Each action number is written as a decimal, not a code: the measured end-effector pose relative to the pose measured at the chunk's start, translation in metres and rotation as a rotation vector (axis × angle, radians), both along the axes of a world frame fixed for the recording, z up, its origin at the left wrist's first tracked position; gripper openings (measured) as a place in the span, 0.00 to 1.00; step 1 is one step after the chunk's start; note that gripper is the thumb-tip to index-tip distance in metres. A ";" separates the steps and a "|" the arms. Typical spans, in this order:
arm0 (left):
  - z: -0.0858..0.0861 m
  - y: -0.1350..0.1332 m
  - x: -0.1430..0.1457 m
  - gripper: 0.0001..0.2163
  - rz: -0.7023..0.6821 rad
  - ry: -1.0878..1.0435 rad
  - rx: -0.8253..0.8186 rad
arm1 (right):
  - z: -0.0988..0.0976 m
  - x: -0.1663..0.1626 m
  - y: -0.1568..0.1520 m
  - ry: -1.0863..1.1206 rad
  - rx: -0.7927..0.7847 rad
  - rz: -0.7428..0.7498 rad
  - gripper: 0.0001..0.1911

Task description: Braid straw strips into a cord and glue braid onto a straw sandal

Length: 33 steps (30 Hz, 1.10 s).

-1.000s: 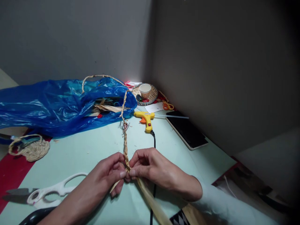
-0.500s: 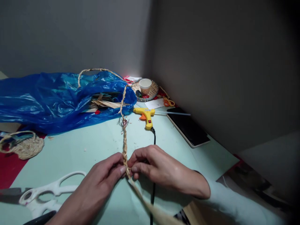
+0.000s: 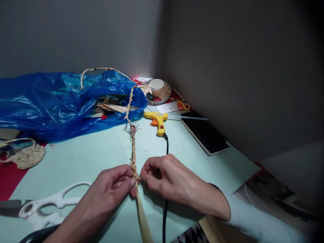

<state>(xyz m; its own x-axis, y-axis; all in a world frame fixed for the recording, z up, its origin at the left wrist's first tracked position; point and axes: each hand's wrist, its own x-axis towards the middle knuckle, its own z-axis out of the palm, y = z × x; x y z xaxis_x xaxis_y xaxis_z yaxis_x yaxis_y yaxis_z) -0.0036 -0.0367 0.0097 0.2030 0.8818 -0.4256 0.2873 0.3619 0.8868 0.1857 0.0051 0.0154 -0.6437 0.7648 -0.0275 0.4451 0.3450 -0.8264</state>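
A tan braid of plant fibre (image 3: 134, 148) runs down the middle of the table, with a small metal clip (image 3: 133, 129) on it farther up. My left hand (image 3: 113, 184) pinches the braid's near end between thumb and fingers. In a closed pinch, my right hand (image 3: 162, 173) holds a short fibre strand (image 3: 138, 178) out to the right of the braid. A wider pale strip (image 3: 142, 212) hangs from the braid's end toward me, outside both hands. Past my right hand lies a yellow glue gun (image 3: 159, 121) with a clear glue stick in its back.
White-handled scissors (image 3: 54, 204) lie by my left forearm. A blue plastic bag (image 3: 50, 104) holding dry strips spreads at the back left. A coiled woven piece (image 3: 29, 155), a tablet-like black device (image 3: 205, 133), orange scissors (image 3: 182, 105) and a basket with a cup (image 3: 157, 88) stand around.
My right hand has drawn a short strand out sideways from the braid. The long pale strip has swung from lower right to nearly straight down. My left hand keeps its pinch.
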 end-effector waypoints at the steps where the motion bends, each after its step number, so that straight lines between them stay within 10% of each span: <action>1: 0.000 -0.001 0.001 0.11 0.010 -0.016 0.000 | -0.001 0.000 -0.001 0.006 0.003 -0.005 0.09; 33: -0.010 -0.025 0.009 0.09 0.242 -0.167 0.089 | -0.009 -0.011 0.000 0.126 -0.265 -0.020 0.09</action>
